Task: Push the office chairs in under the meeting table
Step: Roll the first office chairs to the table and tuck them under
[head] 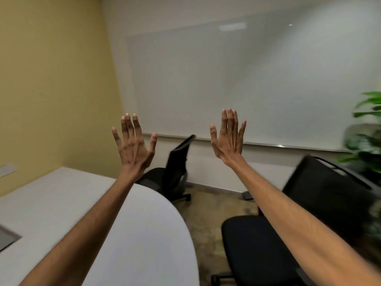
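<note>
Both my arms are stretched out in front of me, raised in the air. My left hand (134, 144) is open with fingers spread, holding nothing, above the far edge of the white meeting table (134, 234). My right hand (227, 139) is likewise open and empty. A black office chair (175, 172) stands beyond the table's rounded end, its seat partly tucked under the top and its back toward the wall. A second black chair (253, 244) stands to the right, apart from the table, its backrest (321, 195) behind my right forearm.
A large whiteboard (247, 83) covers the far wall, and the yellow wall (51, 79) is on the left. A green potted plant (367, 141) stands at the right edge. Brownish floor (212, 209) shows between the table and the nearer chair. A grey panel (7, 237) is set into the tabletop.
</note>
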Demonstrator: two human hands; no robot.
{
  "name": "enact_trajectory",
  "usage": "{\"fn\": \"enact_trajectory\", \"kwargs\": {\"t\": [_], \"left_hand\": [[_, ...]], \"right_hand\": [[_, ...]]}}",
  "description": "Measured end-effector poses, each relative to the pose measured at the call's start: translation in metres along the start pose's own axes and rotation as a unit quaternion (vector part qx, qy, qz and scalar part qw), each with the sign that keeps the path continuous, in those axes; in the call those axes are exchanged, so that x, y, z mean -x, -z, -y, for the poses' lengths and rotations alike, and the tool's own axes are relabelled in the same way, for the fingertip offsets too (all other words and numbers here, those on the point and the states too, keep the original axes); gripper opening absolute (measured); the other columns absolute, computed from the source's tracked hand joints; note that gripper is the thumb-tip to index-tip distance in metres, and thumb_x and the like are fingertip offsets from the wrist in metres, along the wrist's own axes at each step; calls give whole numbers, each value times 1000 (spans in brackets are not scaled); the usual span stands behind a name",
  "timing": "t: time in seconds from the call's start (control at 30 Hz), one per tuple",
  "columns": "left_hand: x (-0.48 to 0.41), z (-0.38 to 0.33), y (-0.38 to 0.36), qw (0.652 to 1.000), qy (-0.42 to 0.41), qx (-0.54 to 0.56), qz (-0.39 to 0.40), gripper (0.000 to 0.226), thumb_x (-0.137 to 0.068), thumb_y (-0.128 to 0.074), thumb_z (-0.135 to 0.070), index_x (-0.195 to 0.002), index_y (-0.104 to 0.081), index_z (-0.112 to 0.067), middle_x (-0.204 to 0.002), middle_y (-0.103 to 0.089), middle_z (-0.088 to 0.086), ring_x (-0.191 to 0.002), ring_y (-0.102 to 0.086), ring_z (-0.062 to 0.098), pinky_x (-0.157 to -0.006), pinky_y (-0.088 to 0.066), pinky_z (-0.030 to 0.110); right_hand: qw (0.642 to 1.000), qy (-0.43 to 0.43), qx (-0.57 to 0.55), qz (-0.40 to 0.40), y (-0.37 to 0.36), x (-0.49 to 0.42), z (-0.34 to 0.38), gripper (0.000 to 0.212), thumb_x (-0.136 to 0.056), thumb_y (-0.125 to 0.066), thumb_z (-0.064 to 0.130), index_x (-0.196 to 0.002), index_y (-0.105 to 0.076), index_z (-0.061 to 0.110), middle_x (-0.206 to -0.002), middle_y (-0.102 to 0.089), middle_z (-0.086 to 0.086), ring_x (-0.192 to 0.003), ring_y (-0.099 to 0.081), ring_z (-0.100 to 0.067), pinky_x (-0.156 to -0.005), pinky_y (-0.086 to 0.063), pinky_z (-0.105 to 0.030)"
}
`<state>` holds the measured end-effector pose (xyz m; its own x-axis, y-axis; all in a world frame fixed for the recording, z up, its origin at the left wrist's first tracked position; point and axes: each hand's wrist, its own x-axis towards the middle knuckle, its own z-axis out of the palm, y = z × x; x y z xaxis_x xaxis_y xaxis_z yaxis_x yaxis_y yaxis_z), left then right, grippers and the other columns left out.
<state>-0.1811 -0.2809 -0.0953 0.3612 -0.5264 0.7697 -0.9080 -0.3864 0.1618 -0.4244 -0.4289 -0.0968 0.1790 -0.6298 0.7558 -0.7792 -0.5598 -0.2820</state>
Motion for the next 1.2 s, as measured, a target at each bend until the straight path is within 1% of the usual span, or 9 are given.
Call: {"fn": "enact_trajectory", "kwargs": {"t": [0.17,0.27,0.37,0.53,0.7,0.87,0.97,1.1,1.2], "left_hand": [[24,-129,-33,991,-69,110,35,83,-94,-19,-63,-155,4,-12,-164,2,12,-152,4,25,-120,3,57],[46,-210,-41,982,-104,147,54,84,-94,-16,-65,-155,6,-12,-164,6,12,-151,8,24,-119,1,59],[72,-290,-40,976,-136,159,58,85,-94,-18,-64,-155,4,-9,-164,6,12,-151,9,23,-119,3,60],[115,-391,-35,963,-168,195,77,86,-94,-19,-64,-155,2,-8,-164,6,12,-151,6,27,-118,3,60],[149,-479,-31,953,-175,226,104,86,-93,-17,-65,-155,4,-9,-164,7,13,-151,6,30,-118,-3,63],[185,-562,-34,943,-188,242,132,87,-92,-21,-67,-155,7,-14,-163,11,14,-150,11,32,-116,-1,66],[199,-601,-45,939,-201,238,145,91,-89,-18,-72,-155,7,-14,-163,12,14,-150,12,31,-115,2,67],[200,-645,-68,939,-215,225,148,99,-84,-18,-77,-155,5,-12,-163,11,16,-150,11,30,-117,3,62],[205,-678,-98,936,-220,225,156,101,-83,-18,-78,-155,5,-11,-163,10,14,-151,11,28,-120,3,57]], "right_hand": [[993,-69,98,-23,83,37,-125,66,-99,-18,49,-153,-9,12,-162,-7,-8,-148,2,-19,-117,4,-55],[981,-109,154,-41,139,65,-195,66,-99,-16,50,-153,-13,12,-161,-11,-9,-149,-1,-21,-117,2,-56],[966,-144,206,-65,194,94,-259,65,-99,-19,49,-152,-15,12,-160,-14,-10,-148,-4,-22,-117,1,-57],[950,-177,246,-78,262,134,-335,63,-100,-28,46,-152,-16,12,-160,-14,-11,-148,-4,-23,-117,-2,-58],[942,-197,263,-62,319,169,-400,65,-99,-20,49,-154,-11,15,-161,-9,-10,-148,-1,-21,-118,4,-54],[931,-221,286,-49,362,191,-472,69,-98,-15,52,-153,-3,12,-161,-3,-10,-148,2,-21,-117,7,-53],[928,-230,291,-46,373,199,-512,70,-98,-15,53,-153,-3,11,-161,-3,-10,-148,0,-22,-117,6,-53],[928,-236,286,-38,370,200,-563,70,-99,-17,52,-153,-3,11,-161,-4,-10,-148,0,-23,-117,0,-57],[929,-242,279,-14,354,200,-608,70,-98,-16,52,-153,-1,11,-161,-1,-10,-148,3,-22,-117,1,-57]]}}
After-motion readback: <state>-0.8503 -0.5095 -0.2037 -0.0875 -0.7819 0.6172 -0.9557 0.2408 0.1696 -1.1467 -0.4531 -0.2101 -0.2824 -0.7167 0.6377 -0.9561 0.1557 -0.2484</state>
